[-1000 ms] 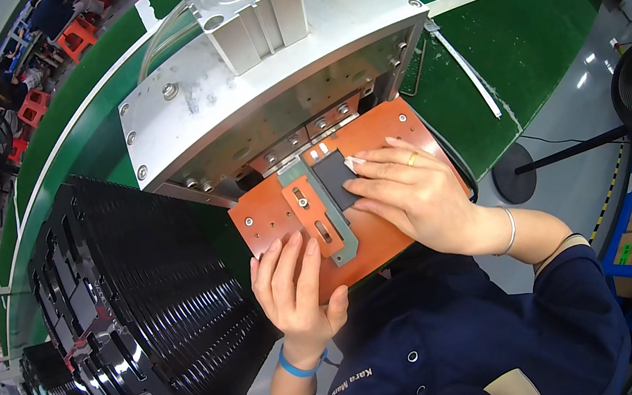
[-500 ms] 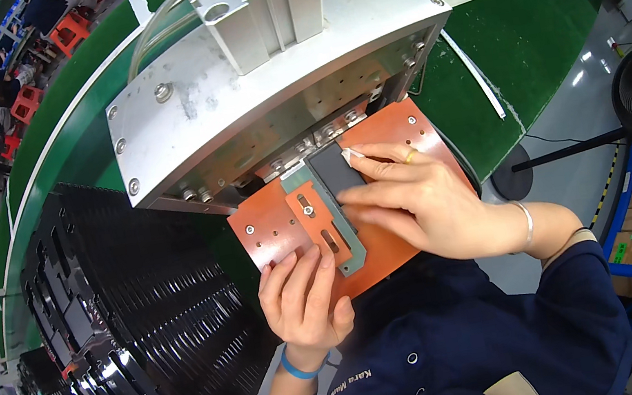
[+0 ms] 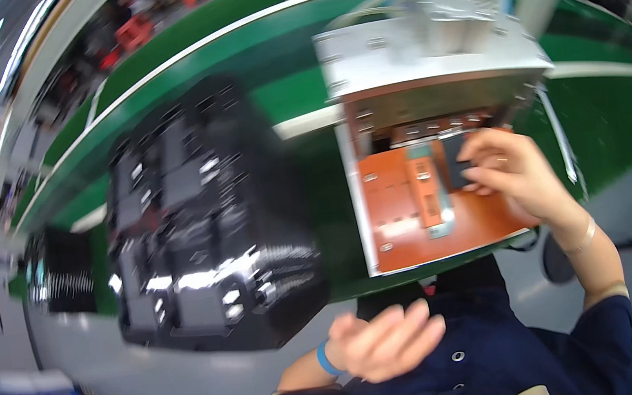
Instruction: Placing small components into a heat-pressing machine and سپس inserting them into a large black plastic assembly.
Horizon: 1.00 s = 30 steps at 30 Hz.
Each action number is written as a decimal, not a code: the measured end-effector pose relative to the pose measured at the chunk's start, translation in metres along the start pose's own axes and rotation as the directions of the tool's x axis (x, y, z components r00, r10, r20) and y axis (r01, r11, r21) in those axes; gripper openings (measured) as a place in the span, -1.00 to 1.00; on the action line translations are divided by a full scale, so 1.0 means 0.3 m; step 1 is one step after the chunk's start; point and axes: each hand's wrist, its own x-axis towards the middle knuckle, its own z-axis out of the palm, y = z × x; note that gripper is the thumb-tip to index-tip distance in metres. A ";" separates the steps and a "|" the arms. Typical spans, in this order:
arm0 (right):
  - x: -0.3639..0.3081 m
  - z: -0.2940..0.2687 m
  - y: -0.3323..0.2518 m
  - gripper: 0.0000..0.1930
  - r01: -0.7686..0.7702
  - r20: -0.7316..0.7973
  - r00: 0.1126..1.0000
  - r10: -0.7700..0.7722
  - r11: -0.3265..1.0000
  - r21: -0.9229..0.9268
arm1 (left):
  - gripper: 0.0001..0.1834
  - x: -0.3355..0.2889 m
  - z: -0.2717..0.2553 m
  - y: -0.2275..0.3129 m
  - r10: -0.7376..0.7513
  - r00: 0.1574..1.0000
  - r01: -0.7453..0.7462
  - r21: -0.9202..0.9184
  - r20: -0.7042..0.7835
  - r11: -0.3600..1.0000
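Right hand at a dark flat piece, left hand apart from the work.
The piece lies on an orange plate before a metal press, just right of a slotted orange bracket. The right fingers bend at its right edge; with the blur, I cannot tell whether they grip it. The left hand's 4 fingers extend loosely, near black stacked trays.
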 end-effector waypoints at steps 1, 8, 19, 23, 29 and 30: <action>-0.022 0.006 -0.035 -0.77 -0.005 -0.013 1.000 0.005 1.000 0.028 | -0.70 -0.013 -0.022 -0.012 0.059 0.976 -0.018 0.191 -0.208 0.981; 0.015 0.329 -0.240 -0.56 0.740 0.208 0.673 -0.710 0.647 -0.186 | -0.59 0.050 -0.355 -0.291 -0.233 0.794 0.587 0.611 -0.561 0.530; 0.172 0.671 -0.305 -0.62 0.879 0.505 0.450 -0.736 0.266 -0.395 | -0.68 -0.016 -0.544 -0.419 -0.753 0.469 0.878 0.338 -0.462 0.339; 0.110 0.608 -0.278 -0.44 0.917 0.559 0.382 -0.736 0.226 -0.328 | -0.67 -0.006 -0.574 -0.412 -0.803 0.429 0.896 0.311 -0.415 0.317; 0.023 0.591 -0.215 -0.37 0.923 0.559 0.300 -0.773 0.088 -0.375 | -0.65 0.039 -0.665 -0.433 -0.920 0.344 0.914 -0.156 -0.187 0.374; 0.022 0.594 -0.203 -0.37 0.923 0.557 0.302 -0.773 0.091 -0.374 | -0.61 0.061 -0.677 -0.424 -0.952 0.290 0.904 -0.301 -0.093 0.305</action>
